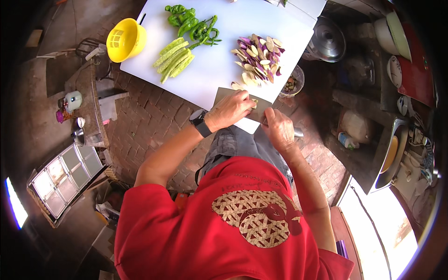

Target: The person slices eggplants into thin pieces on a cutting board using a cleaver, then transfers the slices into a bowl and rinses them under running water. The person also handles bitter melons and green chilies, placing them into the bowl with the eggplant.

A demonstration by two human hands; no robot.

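Observation:
My right hand (279, 127) grips the handle end of a broad-bladed kitchen cleaver (222, 96) at the near corner of a white cutting board (210, 73). Bent over the blade's flat is my left hand (231, 109), a dark watch on its wrist. A small pale slice (254, 103) shows at its fingertips; whether they pinch it is unclear. Just beyond the blade lies a heap of sliced purple-skinned eggplant (259, 57). Pale green peeled gourd strips (174, 59) lie further left, with twisted green peppers (190, 22) behind them.
A yellow plastic basket (126, 40) sits at the board's left edge. Right of the board are a lidded metal pot (327, 39) and a bowl of scraps (293, 82), lower down. Stone counters flank the brick floor (147, 115).

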